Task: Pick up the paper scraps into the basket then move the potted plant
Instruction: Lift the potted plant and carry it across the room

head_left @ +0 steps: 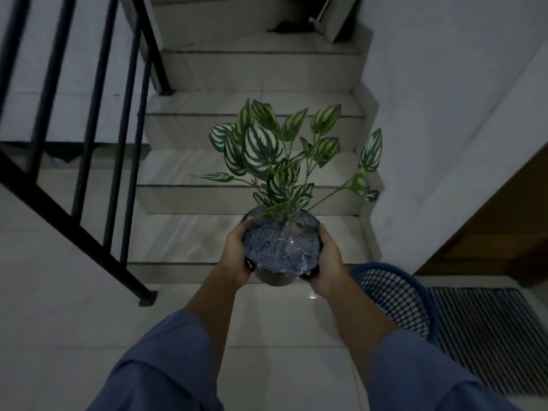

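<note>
Head view: potted plant (pixel 281 247) at centre, held clear of floor over bottom stairs. Left hand (pixel 235 256) clasps pot at 9 o'clock, right hand (pixel 324 262) at 3. Likely light; leaves floppy, topping loose. Grip pot walls, keep upright. Blue mesh basket (pixel 397 298) at 4 o'clock.
</note>
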